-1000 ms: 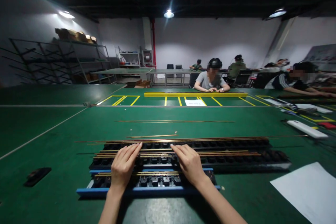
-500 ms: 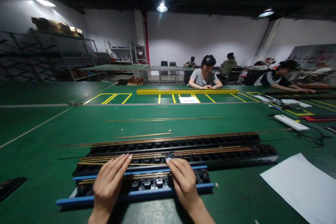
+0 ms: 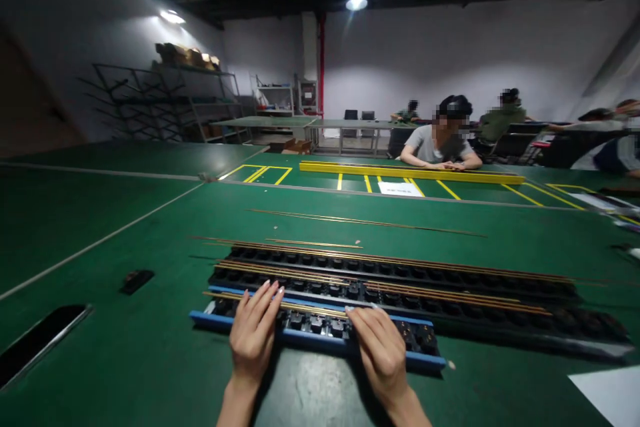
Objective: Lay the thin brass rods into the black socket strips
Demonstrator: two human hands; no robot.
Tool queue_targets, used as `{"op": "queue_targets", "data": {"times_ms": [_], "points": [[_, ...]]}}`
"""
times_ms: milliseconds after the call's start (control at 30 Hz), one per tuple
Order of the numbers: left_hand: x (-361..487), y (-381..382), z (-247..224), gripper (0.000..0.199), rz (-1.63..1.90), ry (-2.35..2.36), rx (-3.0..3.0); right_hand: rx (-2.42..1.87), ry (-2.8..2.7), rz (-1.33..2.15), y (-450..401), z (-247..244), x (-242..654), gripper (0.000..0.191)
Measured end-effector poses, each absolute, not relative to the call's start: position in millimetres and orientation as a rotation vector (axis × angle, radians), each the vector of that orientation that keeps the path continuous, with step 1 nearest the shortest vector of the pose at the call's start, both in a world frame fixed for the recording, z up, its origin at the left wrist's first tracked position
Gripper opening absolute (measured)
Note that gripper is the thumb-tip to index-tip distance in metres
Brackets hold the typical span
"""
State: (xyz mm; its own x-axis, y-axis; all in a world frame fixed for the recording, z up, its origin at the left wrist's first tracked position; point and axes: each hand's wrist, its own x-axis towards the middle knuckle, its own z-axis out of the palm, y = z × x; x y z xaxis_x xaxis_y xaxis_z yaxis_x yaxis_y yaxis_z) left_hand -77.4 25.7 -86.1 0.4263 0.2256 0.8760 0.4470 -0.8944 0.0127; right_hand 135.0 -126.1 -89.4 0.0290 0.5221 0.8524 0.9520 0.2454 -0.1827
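A blue-edged tray (image 3: 320, 341) with black parts and thin brass rods (image 3: 310, 307) lies in front of me. My left hand (image 3: 256, 330) rests over its left part, palm down, fingers extended and slightly spread. Over the right part lies my right hand (image 3: 380, 347), its fingers stretched forward, their tips at the right ends of the rods. Whatever is under the palms is hidden. Just behind are two longer black trays (image 3: 500, 317) with more long brass rods (image 3: 450, 298) along their tops.
Loose rods (image 3: 370, 221) lie farther back on the green table (image 3: 150, 233). A small black part (image 3: 136, 281) and a dark flat object (image 3: 43, 340) are at left. White paper (image 3: 610, 390) lies at right. A person (image 3: 443, 140) sits across, behind a yellow bar (image 3: 410, 172).
The view has swung left, so the scene sits farther right. Both hands have come back from the rear tray's edge onto the blue-edged tray.
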Motion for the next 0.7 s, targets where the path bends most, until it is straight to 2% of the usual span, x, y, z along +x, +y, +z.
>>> {"op": "queue_targets", "data": {"times_ms": [433,700], "points": [[-85,20,-93,0.053,-1.355,-0.762,-2.435,-1.405,-1.724,-0.783,-125,-106,131,0.049],[-84,17,-95,0.048,-1.302,-0.778,-2.454,-1.406,-1.684,-0.792,-127,-100,130,0.047]]}}
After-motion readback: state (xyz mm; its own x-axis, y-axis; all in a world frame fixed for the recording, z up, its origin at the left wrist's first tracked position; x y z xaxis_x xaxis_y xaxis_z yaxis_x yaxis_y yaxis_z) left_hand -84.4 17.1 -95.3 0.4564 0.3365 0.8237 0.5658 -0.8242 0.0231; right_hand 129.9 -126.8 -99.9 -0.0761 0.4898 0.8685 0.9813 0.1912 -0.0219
